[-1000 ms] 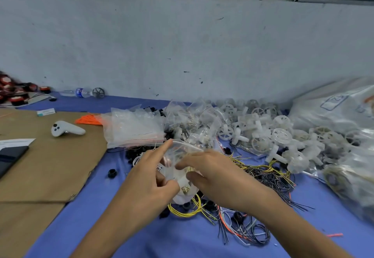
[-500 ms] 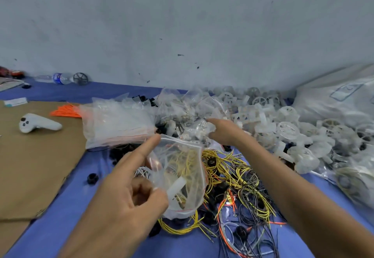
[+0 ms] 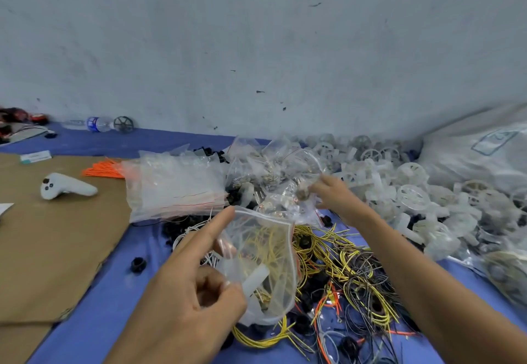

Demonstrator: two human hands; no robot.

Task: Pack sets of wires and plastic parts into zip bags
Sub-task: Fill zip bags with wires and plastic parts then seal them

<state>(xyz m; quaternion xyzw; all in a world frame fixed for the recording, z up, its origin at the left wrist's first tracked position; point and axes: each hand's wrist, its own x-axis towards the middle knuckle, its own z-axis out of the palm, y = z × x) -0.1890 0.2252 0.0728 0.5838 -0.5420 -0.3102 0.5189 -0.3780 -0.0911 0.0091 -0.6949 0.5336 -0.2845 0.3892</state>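
Holding a clear zip bag (image 3: 265,264) above the blue table (image 3: 94,332), the left hand (image 3: 188,292) pinches its edge between thumb and curled fingers, forefinger extended; yellow wires and a white plastic part lie inside. The right hand (image 3: 332,194) reaches into a pile of filled bags (image 3: 273,181), its fingers closing on a small bag (image 3: 299,192).

Bare brown cardboard sheet (image 3: 57,249) at the left lies mostly open, broken only by a white handheld controller (image 3: 67,186). A strip of bare blue cloth (image 3: 119,292) beside it holds one small black ring (image 3: 138,265). Tangled yellow and black wires (image 3: 350,266), a stack of clear zip bags (image 3: 174,186) and heaped white plastic wheels (image 3: 413,192) crowd the centre and right.
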